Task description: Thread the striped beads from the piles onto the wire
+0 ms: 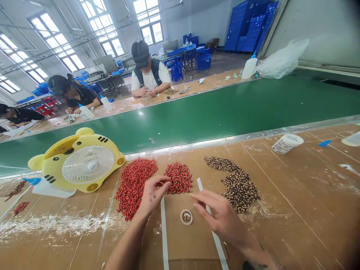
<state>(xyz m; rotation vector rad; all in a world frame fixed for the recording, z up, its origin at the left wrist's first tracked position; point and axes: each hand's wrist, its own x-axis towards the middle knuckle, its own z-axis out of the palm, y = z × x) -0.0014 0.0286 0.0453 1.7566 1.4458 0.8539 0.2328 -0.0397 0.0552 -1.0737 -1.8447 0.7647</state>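
The small round dish (186, 216) sits on a cardboard sheet (174, 240) between the hands; being round, it has no long axis. The right hand (222, 215) is nearer, reaching in from the lower right with its fingers (204, 198) spread half open and pointing left, just above and beside the dish, holding nothing visible. The left hand (154, 193) is farther off, over the edge of the red beads (133, 187), its fingers curled nearly closed; whether they pinch a bead, I cannot tell. More red beads (179, 177) lie just beyond the dish, and brown beads (239, 189) lie to its right, all on the table (298, 210).
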